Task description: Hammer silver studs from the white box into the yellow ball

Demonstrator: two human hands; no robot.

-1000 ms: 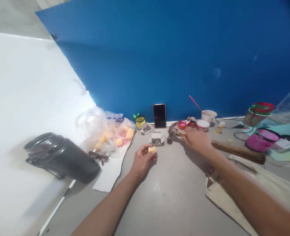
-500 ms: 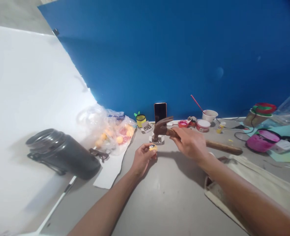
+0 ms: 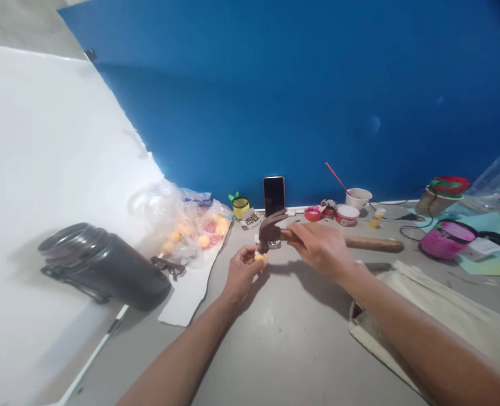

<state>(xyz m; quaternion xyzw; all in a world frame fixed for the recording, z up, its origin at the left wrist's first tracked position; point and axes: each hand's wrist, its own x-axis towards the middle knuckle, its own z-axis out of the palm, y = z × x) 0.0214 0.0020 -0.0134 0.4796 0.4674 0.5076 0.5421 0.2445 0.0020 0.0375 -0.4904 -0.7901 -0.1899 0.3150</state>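
My left hand (image 3: 244,270) pinches a small rounded yellow piece (image 3: 261,257) just above the grey table. Something shiny sits on top of that piece, too small to name. Wrapped round the wooden handle of a claw hammer (image 3: 375,243) is my right hand (image 3: 320,245). The hammer's head is over the yellow piece, its striking face down at the shiny top; whether they touch I cannot tell. Just behind the hammer head lies an open small box (image 3: 274,245) of shiny bits, partly hidden. A second such box (image 3: 250,219) is farther back.
A dark flask (image 3: 106,265) and eyeglasses (image 3: 169,266) lie at left, beside a plastic bag (image 3: 194,225) with orange balls. A phone (image 3: 274,194) leans on the blue board (image 3: 250,101). A white cup (image 3: 359,198), pink-labelled tub (image 3: 347,215) and cloth bag (image 3: 436,310) are at right.
My right hand has brought the hammer head down and slightly left onto or close to the yellow piece. My left hand keeps its pinch. The view has shifted slightly.
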